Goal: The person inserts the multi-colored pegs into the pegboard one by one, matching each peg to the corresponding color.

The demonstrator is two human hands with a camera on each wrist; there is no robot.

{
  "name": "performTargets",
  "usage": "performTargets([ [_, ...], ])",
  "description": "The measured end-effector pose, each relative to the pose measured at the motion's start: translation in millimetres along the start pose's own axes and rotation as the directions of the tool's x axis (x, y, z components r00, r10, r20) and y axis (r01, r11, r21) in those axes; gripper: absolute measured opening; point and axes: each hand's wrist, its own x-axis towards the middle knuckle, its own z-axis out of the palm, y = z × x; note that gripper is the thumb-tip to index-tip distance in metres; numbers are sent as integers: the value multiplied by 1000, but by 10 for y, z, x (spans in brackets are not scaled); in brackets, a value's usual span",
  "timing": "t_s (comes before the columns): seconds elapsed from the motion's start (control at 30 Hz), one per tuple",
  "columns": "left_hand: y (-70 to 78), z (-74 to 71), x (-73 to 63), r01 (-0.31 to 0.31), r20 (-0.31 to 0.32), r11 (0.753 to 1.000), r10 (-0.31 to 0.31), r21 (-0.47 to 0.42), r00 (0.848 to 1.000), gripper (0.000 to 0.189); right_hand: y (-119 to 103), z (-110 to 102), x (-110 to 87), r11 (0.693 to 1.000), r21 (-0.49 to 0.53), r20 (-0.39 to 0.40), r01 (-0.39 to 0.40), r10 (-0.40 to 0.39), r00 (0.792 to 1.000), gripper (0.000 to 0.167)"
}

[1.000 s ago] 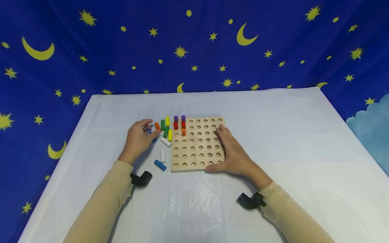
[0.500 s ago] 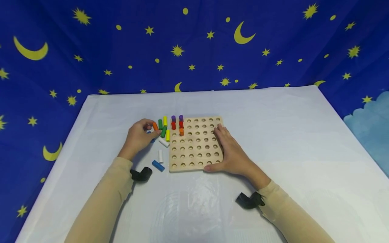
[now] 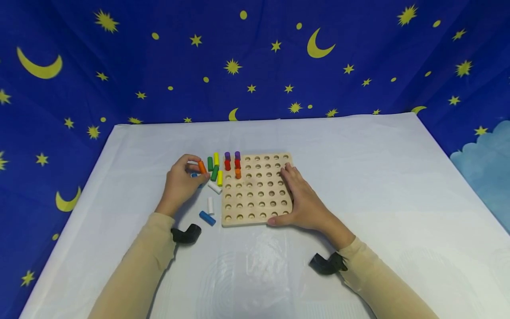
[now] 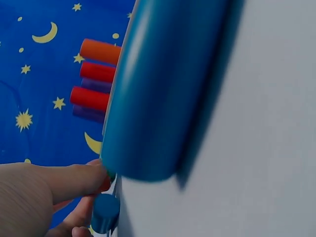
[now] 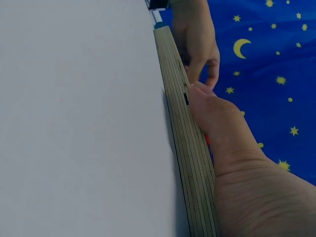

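Note:
Between thumb and fingers, my left hand (image 3: 178,188) pinches an orange peg (image 3: 202,167), standing tilted at the left of the wooden pegboard (image 3: 256,200). In the left wrist view, the left fingers (image 4: 74,180) largely hide that peg. My right hand (image 3: 307,206) rests on the board's near right corner, its fingers spread along the right edge. In the right wrist view the right thumb (image 5: 217,118) lies straight against the board's front edge. Two purple pegs (image 3: 227,156), two red pegs (image 3: 227,165) and one orange peg (image 3: 237,174) stand upright in the far left holes.
Loose green pegs (image 3: 210,164), yellow pegs (image 3: 220,178) and white pegs (image 3: 210,206) lie left of the board. A blue peg (image 3: 207,218) lies nearest me and looms large in the left wrist view; more blue shows under the left hand. A starry blue cloth (image 3: 255,57) hangs behind the table.
My left fingers have closed on the orange peg and drawn it slightly left and more upright. The right hand keeps its place on the board. The head view has shifted a little.

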Motion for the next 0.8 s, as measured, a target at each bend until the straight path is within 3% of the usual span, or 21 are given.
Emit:
performTargets([
  [0.13,51,22,-53,-6,-1,999,6,-37,1000,44,4,4,2,1000,-1,-1,3,-3,1000,135],
  [0.47,201,127,-187,-106,35,988,111,-111,993,44,12,9,4,1000,-5,-4,6,-6,1000,136],
  [0.8,302,275,-175,-102,52,992,107,-77,993,37,5,8,9,1000,-1,-5,8,-8,1000,135],
])
